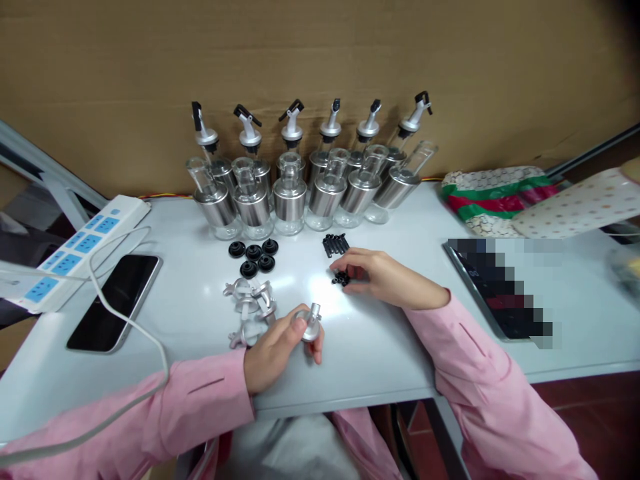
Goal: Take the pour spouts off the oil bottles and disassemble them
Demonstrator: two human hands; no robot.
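My left hand (283,343) is closed around a silver pourer spout (311,323), its narrow tube pointing up. More silver pourer spouts (247,305) lie in a loose pile just left of that hand. My right hand (375,275) reaches down to a small heap of tiny black rings (342,277). Its thumb and fingers are bent apart around the heap, and whether a ring is between them I cannot make out. Above it lie several short black levers (335,245) in a row. Several black round stoppers (254,253) sit behind the spout pile.
Glass bottles with steel bands (290,200) stand in a front row. Behind them are bottles topped with pourers (331,127). On the left are a power strip (75,257), a phone (117,303) and a white cable (130,322). A dark tablet-like device (480,293) and patterned bag (493,197) are right.
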